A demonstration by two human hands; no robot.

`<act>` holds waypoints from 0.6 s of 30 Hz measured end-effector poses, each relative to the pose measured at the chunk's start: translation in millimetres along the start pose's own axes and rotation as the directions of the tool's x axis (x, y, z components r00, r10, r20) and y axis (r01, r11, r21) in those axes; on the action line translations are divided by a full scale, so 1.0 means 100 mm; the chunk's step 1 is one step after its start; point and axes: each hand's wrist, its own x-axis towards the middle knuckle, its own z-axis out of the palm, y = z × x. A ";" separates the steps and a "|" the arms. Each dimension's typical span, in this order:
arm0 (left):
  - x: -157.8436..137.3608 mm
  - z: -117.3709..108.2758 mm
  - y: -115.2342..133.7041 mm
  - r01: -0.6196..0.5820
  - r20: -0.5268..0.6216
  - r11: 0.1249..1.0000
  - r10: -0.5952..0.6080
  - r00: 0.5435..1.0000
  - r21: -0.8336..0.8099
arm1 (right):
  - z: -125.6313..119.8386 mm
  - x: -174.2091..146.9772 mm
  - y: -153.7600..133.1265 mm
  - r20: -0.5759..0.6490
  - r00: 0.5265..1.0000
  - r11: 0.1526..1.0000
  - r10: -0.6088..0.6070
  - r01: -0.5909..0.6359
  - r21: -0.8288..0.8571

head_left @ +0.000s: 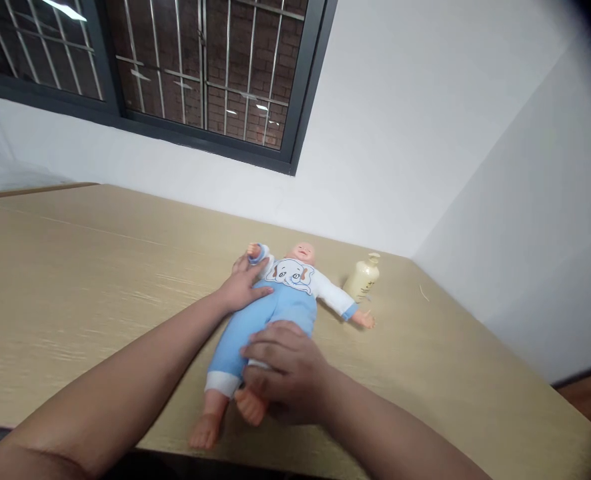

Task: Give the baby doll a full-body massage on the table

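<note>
A baby doll (290,303) in blue trousers and a white top with an elephant face lies on its back on the wooden table (100,287), feet toward me. My left hand (248,283) rests against the doll's side and upper arm, thumb and fingers spread apart. Lower down, my right hand (288,363) is wrapped round one of the doll's legs near the trouser cuff, with the bare foot showing below it. The doll's other leg lies straight, its foot close to the table's front edge.
A cream pump bottle (363,279) stands beyond the doll's outstretched arm. Farther right lies a thin pale strip (424,293). White walls (400,120) bound the table at the back and right, with a barred window (200,73) above. Clear plastic (15,173) lies at far left.
</note>
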 end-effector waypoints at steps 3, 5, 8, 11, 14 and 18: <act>0.01 -0.02 0.08 -0.240 0.022 0.969 0.239 0.971 0.067 | -0.13 -0.02 0.21 -0.137 0.982 0.984 0.132 -0.147 -0.105; 0.00 -0.02 0.14 -0.314 0.046 0.946 0.311 0.949 0.075 | -0.13 -0.07 0.37 -0.174 0.961 0.967 0.215 -0.235 -0.101; -0.01 -0.02 0.22 -0.330 0.065 0.942 0.326 0.943 0.061 | -0.02 -0.17 0.56 -0.208 0.913 0.931 0.350 -0.363 -0.028; -0.03 -0.03 0.27 -0.320 0.075 0.945 0.315 0.946 0.068 | 0.08 -0.24 0.64 -0.224 0.888 0.911 0.403 -0.412 0.008; -0.04 -0.02 0.25 -0.310 0.063 0.949 0.307 0.950 0.057 | 0.10 -0.24 0.61 -0.245 0.888 0.916 0.390 -0.401 0.006; -0.06 0.02 0.19 -0.222 -0.022 0.975 0.222 0.975 0.016 | 0.01 -0.18 0.45 -0.286 0.905 0.943 0.315 -0.332 -0.009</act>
